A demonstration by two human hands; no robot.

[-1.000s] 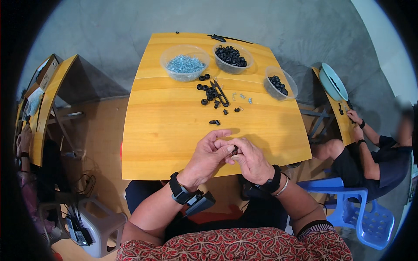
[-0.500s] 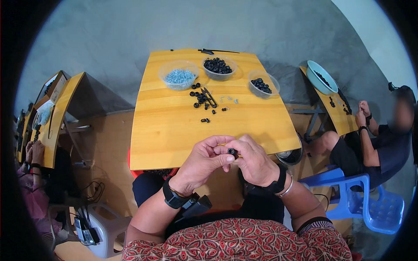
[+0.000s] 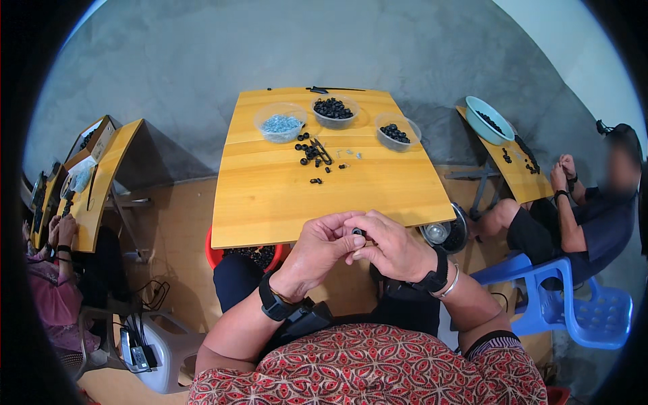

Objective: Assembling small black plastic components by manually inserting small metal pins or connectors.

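The fingers of the left hand [image 3: 322, 244] and right hand [image 3: 395, 251] meet at the near edge of the tabletop [image 3: 270, 202], jointly gripping a small black part [image 3: 358, 232] between them. Beyond, left of centre, loose black pieces [image 3: 304, 161] lie beside black-handled snips [image 3: 322, 152]. Farther off stand three clear bowls: right bowl [image 3: 398, 144], black pieces; left bowl [image 3: 278, 140], pale blue pieces; middle bowl [image 3: 335, 125], black pieces, farthest.

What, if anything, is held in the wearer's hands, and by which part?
A small black piece, pinched, apparently by its sides, between the left hand and right hand; its round end shows.
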